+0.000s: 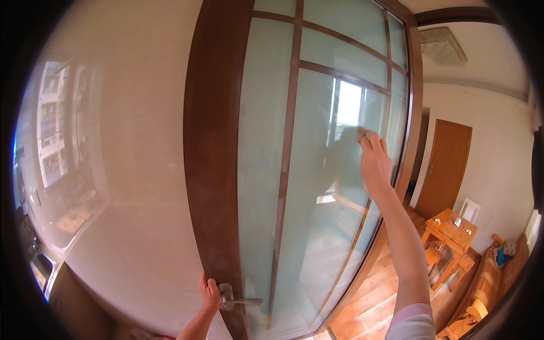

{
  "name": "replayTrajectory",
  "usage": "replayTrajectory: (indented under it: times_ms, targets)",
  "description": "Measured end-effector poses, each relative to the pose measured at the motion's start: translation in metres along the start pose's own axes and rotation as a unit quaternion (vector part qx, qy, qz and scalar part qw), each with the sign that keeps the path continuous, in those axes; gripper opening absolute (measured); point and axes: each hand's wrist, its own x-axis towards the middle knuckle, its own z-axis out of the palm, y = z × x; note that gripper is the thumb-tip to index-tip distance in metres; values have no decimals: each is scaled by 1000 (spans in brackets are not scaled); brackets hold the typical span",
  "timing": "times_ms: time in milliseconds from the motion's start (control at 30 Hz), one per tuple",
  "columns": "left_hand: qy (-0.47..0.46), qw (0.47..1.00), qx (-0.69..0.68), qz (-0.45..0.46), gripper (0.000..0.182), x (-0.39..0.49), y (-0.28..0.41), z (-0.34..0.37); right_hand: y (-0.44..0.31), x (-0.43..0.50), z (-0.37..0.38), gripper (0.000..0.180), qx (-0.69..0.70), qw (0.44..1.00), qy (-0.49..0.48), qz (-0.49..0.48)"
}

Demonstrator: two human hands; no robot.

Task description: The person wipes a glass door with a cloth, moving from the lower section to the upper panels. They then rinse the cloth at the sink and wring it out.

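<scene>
A tall door with a dark brown frame and a frosted glass panel stands before me. My right hand is raised at the upper right part of the glass, its fingers closed on a small greyish cloth that is against the pane. Low on the left, my left hand is at the edge of the door frame, right beside the metal lever handle. Its fingers bend over the frame's edge; the thumb side is partly hidden. Reflections of a bright window show in the glass.
Glossy wall tiles fill the left side, with a sink at the lower left rim. Beyond the door, to the right, are a wooden table, a white chair, a wooden bench and a closed brown door.
</scene>
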Motion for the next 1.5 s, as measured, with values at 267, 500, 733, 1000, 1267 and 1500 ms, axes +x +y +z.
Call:
replayTrajectory:
  times_ms: [267,500,733,1000,1267,1500]
  targets:
    - [6,1000,-26,13,24,0,-9,6,8,-2,1,29,-26,999,28,-17]
    - [12,1000,-14,-10,25,-1,0,5,0,-28,0,29,-15,1000,-5,-19]
    - [3,1000,-1,17,27,-1,-19,0,-14,25,-7,34,10,1000,17,18]
    - [7,1000,-29,-5,23,-1,-12,2,-118,105,-6,33,173,961,179,-119]
    - [37,999,-18,-5,23,0,-11,2,-170,86,-6,33,161,946,175,-220]
    - [3,1000,-3,-26,23,-3,-14,1,-169,84,-12,31,99,962,167,-192]
